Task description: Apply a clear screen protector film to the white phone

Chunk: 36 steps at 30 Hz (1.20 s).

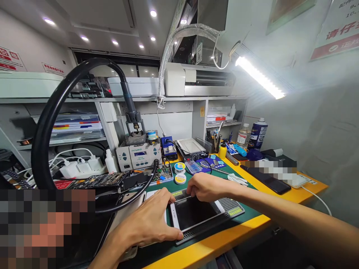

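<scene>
Yellow table [185,257] edge runs closest to me, with green mat [254,214] behind it. My left hand [154,218] is half spread, thumb and fingers bracing the left end of the white-framed phone [196,212], which lies on a perforated plate [231,206]. My right hand [206,187] is curled at the phone's far edge; I cannot tell whether it pinches anything. Left of me, a black hose [39,149] loops over other devices, crowding that side. Beyond the plate sit two tins [180,173], a parts tray [165,173] and the hot-air station [140,155]. Rightward, I have a strip of mat before the black phone [266,179]. Overhead hangs a lamp [260,77].
</scene>
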Each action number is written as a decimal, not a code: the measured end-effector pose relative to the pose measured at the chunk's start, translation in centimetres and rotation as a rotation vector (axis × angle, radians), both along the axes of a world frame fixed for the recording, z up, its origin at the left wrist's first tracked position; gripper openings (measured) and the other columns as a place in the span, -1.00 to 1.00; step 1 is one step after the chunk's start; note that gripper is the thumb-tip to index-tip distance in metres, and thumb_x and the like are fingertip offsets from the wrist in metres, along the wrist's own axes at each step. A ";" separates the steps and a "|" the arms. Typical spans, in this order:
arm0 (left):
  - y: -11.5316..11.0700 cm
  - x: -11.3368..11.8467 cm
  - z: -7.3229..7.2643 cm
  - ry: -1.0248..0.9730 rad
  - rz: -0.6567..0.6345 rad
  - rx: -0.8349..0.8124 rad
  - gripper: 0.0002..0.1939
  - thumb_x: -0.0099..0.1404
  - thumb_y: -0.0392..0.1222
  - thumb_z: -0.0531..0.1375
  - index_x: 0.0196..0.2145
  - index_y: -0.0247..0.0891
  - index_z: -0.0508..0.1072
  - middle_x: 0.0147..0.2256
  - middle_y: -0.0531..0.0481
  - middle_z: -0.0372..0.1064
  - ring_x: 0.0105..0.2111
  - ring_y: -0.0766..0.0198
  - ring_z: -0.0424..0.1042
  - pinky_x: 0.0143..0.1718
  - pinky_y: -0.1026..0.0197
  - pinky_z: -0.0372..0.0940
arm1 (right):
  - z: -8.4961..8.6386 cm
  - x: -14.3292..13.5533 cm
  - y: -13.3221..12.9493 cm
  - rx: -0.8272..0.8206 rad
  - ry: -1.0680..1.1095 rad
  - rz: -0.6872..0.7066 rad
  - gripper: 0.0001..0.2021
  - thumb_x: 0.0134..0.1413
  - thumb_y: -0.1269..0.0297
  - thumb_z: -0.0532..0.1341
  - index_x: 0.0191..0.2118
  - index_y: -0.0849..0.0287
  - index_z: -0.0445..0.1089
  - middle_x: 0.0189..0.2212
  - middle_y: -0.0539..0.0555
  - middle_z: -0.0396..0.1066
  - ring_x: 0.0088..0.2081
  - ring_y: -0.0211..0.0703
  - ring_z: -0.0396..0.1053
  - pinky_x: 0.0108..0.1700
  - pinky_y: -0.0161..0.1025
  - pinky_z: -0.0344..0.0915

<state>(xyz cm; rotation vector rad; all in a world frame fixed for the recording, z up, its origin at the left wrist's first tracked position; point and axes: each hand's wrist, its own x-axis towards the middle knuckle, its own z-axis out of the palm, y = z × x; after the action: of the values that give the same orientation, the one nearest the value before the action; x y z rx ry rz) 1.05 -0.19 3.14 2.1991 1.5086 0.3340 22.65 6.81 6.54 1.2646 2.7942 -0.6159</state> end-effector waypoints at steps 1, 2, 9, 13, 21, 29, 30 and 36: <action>0.0 0.0 0.0 0.000 0.001 0.001 -0.35 -0.07 0.16 0.38 -0.06 -0.14 0.37 -0.06 -0.04 0.34 -0.03 0.01 0.34 -0.05 0.05 0.26 | -0.1 0.0 0.1 -0.004 -0.005 -0.002 -0.62 -0.08 0.57 0.13 -0.15 0.24 0.57 -0.25 0.11 0.59 -0.25 -0.15 0.50 -0.31 -0.41 0.27; 0.1 0.0 -0.1 -0.001 0.001 0.007 -0.35 -0.07 0.15 0.38 -0.05 -0.14 0.36 -0.05 -0.04 0.34 -0.03 0.00 0.34 -0.05 0.05 0.26 | -0.1 -0.1 0.2 -0.008 -0.011 -0.004 -0.62 -0.09 0.57 0.13 -0.15 0.24 0.56 -0.25 0.12 0.59 -0.26 -0.16 0.49 -0.32 -0.41 0.27; 0.1 -0.1 -0.2 -0.011 -0.003 0.010 -0.36 -0.07 0.15 0.39 -0.07 -0.13 0.36 -0.07 -0.03 0.34 -0.05 0.02 0.35 -0.07 0.06 0.26 | -0.4 -0.4 0.7 -0.019 -0.048 0.002 -0.61 -0.11 0.53 0.15 -0.12 0.24 0.54 -0.27 0.12 0.58 -0.31 -0.16 0.46 -0.38 -0.39 0.23; 0.1 0.0 -0.1 -0.005 -0.006 0.016 -0.38 -0.05 0.13 0.38 -0.07 -0.14 0.37 -0.08 -0.02 0.35 -0.06 0.02 0.35 -0.07 0.05 0.26 | -0.5 -0.6 1.0 -0.017 -0.065 0.015 -0.63 -0.09 0.52 0.14 -0.14 0.23 0.55 -0.29 0.14 0.58 -0.32 -0.15 0.46 -0.40 -0.38 0.20; 0.0 0.0 0.0 0.006 -0.004 0.018 -0.37 -0.06 0.14 0.37 -0.06 -0.14 0.37 -0.08 -0.03 0.35 -0.06 0.02 0.35 -0.08 0.07 0.27 | -0.4 -0.7 1.2 -0.031 -0.081 0.027 -0.63 -0.09 0.51 0.13 -0.16 0.21 0.56 -0.30 0.11 0.58 -0.33 -0.16 0.45 -0.43 -0.39 0.19; 0.1 0.0 0.0 -0.003 0.000 0.006 -0.34 -0.07 0.17 0.37 -0.05 -0.13 0.37 -0.04 -0.04 0.35 -0.02 0.00 0.35 -0.04 0.06 0.26 | 0.0 -0.9 1.0 -0.040 -0.095 0.016 -0.60 -0.10 0.53 0.14 -0.11 0.24 0.55 -0.29 0.12 0.57 -0.31 -0.17 0.45 -0.40 -0.40 0.19; 0.1 0.0 0.0 -0.003 0.000 0.005 -0.35 -0.07 0.17 0.37 -0.05 -0.13 0.37 -0.05 -0.04 0.35 -0.02 0.00 0.35 -0.05 0.06 0.26 | 0.0 -0.9 1.0 -0.042 -0.096 0.015 -0.60 -0.10 0.53 0.14 -0.11 0.24 0.54 -0.28 0.12 0.57 -0.31 -0.17 0.45 -0.40 -0.40 0.19; 0.1 0.0 0.0 -0.007 -0.002 0.013 -0.35 -0.06 0.16 0.37 -0.05 -0.13 0.37 -0.06 -0.03 0.35 -0.04 0.01 0.35 -0.05 0.06 0.27 | 0.3 -1.0 0.8 -0.053 -0.097 0.012 -0.59 -0.13 0.56 0.15 -0.10 0.26 0.54 -0.27 0.13 0.57 -0.30 -0.16 0.45 -0.39 -0.39 0.20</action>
<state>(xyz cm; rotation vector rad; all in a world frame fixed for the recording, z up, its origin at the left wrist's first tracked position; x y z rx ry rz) 1.07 -0.07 3.09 2.2066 1.5046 0.3519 21.63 7.61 6.82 1.2323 2.6869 -0.6060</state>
